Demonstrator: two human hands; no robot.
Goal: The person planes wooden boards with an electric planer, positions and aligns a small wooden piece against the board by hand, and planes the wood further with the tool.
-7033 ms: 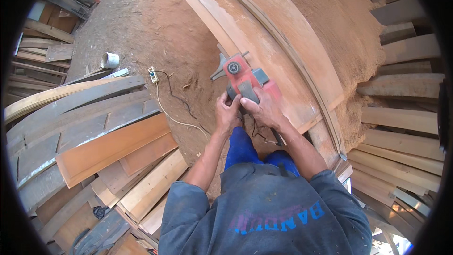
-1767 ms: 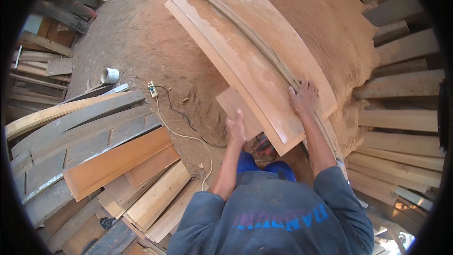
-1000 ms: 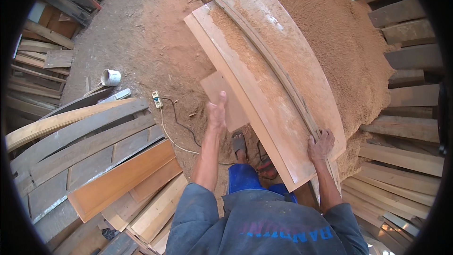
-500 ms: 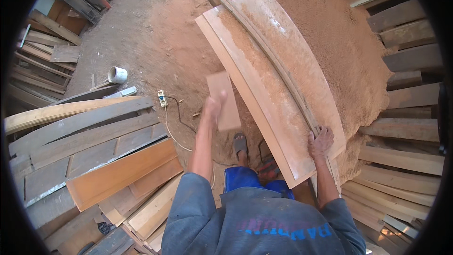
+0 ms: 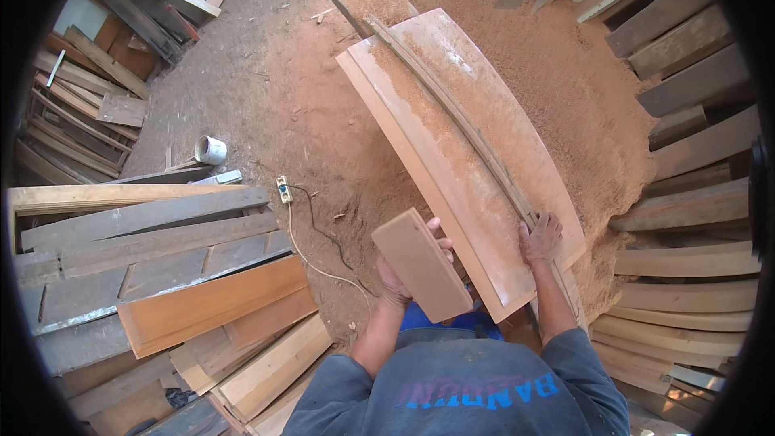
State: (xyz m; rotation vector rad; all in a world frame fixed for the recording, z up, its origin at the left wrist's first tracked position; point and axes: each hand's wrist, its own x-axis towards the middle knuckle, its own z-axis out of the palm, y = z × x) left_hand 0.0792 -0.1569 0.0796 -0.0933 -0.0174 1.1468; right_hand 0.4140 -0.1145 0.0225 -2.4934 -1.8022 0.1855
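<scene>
My left hand (image 5: 395, 281) is wrapped round a short flat wooden board (image 5: 423, 266), its fingertips showing along the far edge. This board is held up at a slant, just left of a large curved wooden panel (image 5: 472, 182) dusted with sawdust. Along the panel lies a long thin wooden strip (image 5: 458, 125). Near the strip's close end, my right hand (image 5: 542, 240) lies over it with the fingers stretched out on the panel.
A sawdust heap (image 5: 597, 125) spreads right of the panel. Stacked curved boards (image 5: 686, 262) line the right side; planks (image 5: 214, 303) pile up at left. A white power strip (image 5: 284, 190) with a cable lies on the ground, and a white bucket (image 5: 211, 150) stands beyond.
My left hand has brought the short board nearer to my body and tilted it up. My right hand stays at the close end of the strip.
</scene>
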